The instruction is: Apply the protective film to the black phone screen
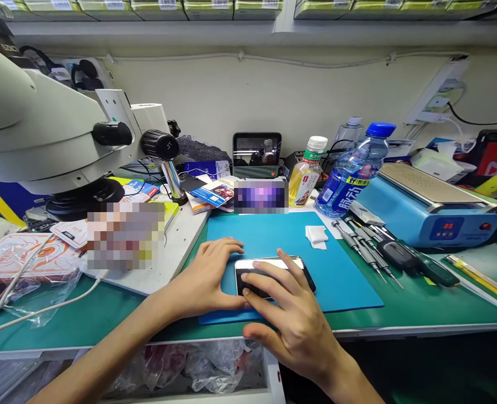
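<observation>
Head view: where's the phone?

"Flat on the blue mat, partly covered by the right hand, fingers spread. The left hand stands wide at the phone's left end; whether it touches, I can't tell."

"Around it?"

"White cloth beyond, screwdrivers to the right on the desk, bottles behind, microscope crowding the left."

"Hidden?"

"Two pixelated patches; microscope and forearms are cut off."

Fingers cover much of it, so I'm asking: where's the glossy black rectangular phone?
In the head view, the phone lies below centre on the flat blue mat, under the right hand and just right of the left hand.
</observation>
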`<control>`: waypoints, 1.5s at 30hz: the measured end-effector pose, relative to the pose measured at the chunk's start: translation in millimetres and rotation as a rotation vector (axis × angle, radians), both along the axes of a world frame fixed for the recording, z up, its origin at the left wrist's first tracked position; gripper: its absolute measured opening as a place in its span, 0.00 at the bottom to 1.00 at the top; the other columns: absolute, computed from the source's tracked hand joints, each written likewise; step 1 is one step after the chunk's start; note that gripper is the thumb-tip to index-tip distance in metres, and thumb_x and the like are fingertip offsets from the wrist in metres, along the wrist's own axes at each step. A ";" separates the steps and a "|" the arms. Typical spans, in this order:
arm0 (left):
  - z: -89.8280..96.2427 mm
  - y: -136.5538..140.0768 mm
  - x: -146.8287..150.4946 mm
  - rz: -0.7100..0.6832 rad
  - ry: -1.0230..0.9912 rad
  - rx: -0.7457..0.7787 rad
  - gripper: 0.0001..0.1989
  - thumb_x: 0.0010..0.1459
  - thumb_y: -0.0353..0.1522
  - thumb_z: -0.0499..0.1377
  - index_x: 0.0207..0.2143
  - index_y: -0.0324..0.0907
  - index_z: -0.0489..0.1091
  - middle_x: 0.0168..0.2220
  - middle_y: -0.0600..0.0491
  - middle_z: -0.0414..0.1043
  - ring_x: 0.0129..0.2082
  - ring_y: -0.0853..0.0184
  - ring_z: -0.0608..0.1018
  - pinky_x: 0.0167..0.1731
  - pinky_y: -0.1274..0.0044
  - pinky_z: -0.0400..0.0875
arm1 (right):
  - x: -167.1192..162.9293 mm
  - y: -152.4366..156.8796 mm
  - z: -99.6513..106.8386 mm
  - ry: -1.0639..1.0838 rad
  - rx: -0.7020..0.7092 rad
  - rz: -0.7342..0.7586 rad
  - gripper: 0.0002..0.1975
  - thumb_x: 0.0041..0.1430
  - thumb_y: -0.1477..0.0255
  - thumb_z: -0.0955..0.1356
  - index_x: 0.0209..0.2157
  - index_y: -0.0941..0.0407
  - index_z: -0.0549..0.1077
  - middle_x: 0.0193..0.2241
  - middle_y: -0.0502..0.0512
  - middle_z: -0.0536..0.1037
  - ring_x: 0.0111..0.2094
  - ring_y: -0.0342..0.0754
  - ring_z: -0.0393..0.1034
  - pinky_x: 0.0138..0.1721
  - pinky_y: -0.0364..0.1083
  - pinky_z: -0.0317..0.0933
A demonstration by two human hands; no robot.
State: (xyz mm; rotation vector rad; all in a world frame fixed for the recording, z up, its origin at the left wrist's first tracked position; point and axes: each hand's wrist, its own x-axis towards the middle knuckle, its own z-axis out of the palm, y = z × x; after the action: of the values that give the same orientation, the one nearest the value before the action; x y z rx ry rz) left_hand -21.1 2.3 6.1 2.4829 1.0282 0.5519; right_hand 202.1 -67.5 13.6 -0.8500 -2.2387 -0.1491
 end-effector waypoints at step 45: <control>2.7 -0.6 1.5 0.011 -0.024 -0.026 0.29 0.54 0.51 0.72 0.49 0.46 0.68 0.66 0.40 0.67 0.69 0.44 0.66 0.66 0.52 0.60 | 15.6 8.3 1.7 -0.397 -0.087 -0.255 0.29 0.74 0.54 0.63 0.65 0.60 0.71 0.73 0.66 0.60 0.75 0.63 0.52 0.71 0.71 0.55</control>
State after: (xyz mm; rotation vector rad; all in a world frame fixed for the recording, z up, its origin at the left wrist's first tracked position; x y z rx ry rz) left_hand -19.5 1.7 8.8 2.4439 1.0336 0.5663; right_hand 217.7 -59.2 15.3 -1.2420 -2.5046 -0.3701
